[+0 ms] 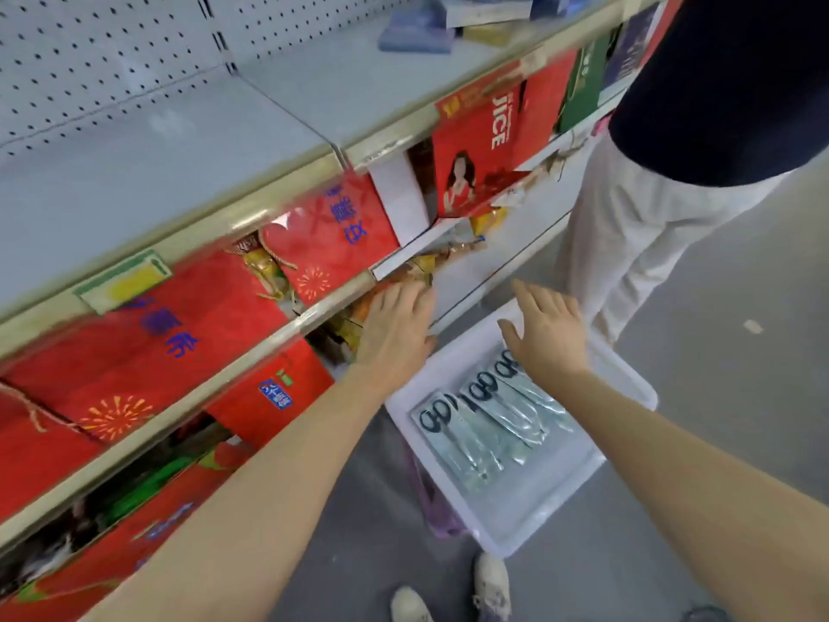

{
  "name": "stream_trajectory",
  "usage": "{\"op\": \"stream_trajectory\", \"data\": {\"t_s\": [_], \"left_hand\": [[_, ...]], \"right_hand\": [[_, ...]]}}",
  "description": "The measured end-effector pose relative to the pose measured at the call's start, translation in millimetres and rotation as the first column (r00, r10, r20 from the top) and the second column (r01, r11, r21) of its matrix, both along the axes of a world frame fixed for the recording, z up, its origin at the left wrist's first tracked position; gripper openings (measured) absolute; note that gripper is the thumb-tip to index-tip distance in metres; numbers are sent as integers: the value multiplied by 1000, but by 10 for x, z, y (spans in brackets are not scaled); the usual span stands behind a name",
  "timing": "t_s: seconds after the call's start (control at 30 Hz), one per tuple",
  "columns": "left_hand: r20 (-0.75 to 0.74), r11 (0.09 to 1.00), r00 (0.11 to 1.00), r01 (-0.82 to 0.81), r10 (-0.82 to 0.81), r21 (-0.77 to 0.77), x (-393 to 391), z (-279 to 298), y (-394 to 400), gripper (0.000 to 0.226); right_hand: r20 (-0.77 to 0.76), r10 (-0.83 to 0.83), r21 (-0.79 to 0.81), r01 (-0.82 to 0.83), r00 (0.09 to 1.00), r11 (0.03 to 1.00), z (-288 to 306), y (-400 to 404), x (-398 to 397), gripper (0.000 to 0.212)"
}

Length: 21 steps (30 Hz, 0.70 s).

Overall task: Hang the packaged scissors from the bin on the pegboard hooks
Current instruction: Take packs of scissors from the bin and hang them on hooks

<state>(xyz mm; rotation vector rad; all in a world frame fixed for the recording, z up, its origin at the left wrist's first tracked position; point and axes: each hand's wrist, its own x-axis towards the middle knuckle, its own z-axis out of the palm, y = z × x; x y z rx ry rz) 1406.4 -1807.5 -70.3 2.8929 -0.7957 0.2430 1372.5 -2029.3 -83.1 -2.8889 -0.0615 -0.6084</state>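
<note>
Shop aisle, pegboard (103, 51) upper left | bin (623, 374) lower centre, packaged scissors (489, 424) inside | left hand (394, 329), right hand (547, 334) both flat, fingers spread, holding nothing

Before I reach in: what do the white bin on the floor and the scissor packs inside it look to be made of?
White rectangular bin: looks like smooth moulded plastic, slightly translucent, with a rolled rim. Packaged scissors with black handles: clear glossy film or blister over pale backing, judging by the glare; the backing may be card, too blurred to confirm.

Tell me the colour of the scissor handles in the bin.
Black, on the packaged scissors lying in the white bin; the head view shows them.
</note>
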Motion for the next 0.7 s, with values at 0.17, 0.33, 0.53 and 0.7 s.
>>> {"op": "stream_trajectory", "data": {"t_s": [0.17,0.33,0.53,0.7], "left_hand": [[-337,950,929,232,-153,209,-79,-1158,-449,49],[-659,854,751,376,-52,361,-253,-2063,-802,32],[-553,649,792,567,-260,507,-344,-2452,-837,42],[-560,641,733,650,-386,409,-253,-2373,-783,34]], "right_hand": [[-146,-55,-20,53,988,998,-872,-312,-231,53],[-254,-79,-54,67,964,996,-1557,-570,-489,51],[-367,-167,-101,139,915,985,-2095,-730,-656,49],[-570,-313,-103,312,760,944,-2155,-729,-560,39]]}}
